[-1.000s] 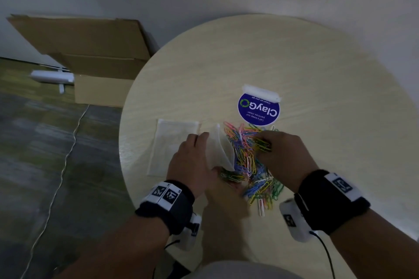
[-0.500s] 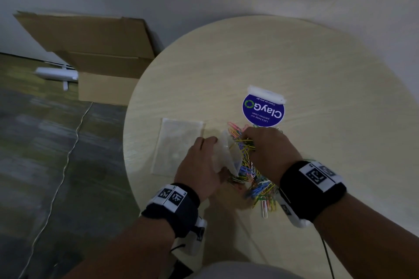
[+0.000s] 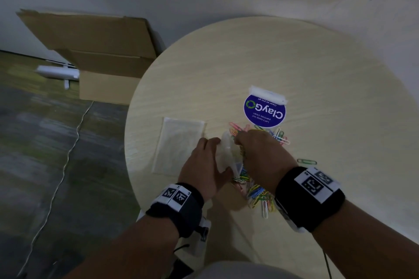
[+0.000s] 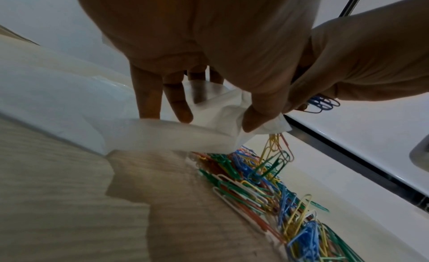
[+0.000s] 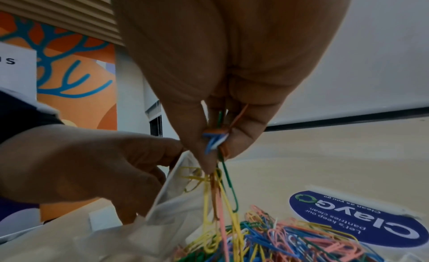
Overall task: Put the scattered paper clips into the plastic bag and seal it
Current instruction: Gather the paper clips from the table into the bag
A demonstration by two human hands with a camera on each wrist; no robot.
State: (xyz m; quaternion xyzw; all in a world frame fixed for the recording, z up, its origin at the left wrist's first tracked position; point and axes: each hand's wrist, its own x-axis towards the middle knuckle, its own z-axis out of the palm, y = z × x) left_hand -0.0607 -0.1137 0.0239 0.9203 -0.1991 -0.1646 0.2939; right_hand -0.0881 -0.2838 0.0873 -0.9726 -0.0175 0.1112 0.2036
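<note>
A heap of coloured paper clips (image 3: 258,192) (image 4: 267,189) (image 5: 290,238) lies on the round table near its front edge. My left hand (image 3: 204,165) (image 4: 197,73) pinches the rim of a small clear plastic bag (image 3: 226,156) (image 4: 185,135) (image 5: 176,207) and holds its mouth up beside the heap. My right hand (image 3: 260,154) (image 5: 216,137) pinches a bunch of clips; several hang linked from its fingertips at the bag's mouth. A lone green clip (image 3: 306,161) lies to the right.
A second flat clear bag (image 3: 179,145) lies left of my hands. A blue round ClayGo sticker (image 3: 264,110) (image 5: 362,222) sits behind the heap. The round table (image 3: 317,63) has its edge close on the left; cardboard boxes (image 3: 102,52) stand on the floor beyond.
My right hand has lifted a bunch of clips off the heap and moved left to the bag's mouth. The left hand keeps its hold on the bag.
</note>
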